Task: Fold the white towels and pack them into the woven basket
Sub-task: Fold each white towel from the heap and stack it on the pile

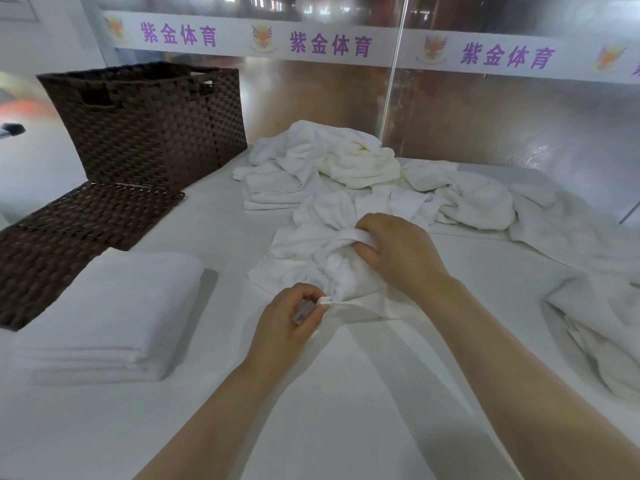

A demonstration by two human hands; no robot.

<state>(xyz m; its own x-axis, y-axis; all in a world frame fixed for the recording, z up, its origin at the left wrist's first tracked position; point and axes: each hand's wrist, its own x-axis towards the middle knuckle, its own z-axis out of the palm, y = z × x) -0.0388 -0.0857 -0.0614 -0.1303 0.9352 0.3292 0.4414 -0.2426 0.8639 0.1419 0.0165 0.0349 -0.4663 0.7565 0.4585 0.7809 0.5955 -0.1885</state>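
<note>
The left hand [294, 317] pinches a corner of the crumpled towel [322, 258], and the right hand [394, 251] grips a bunch of it, likely to spread it out for folding. The towel lies on the tabletop [346, 393], right of the basket [152, 126].
</note>
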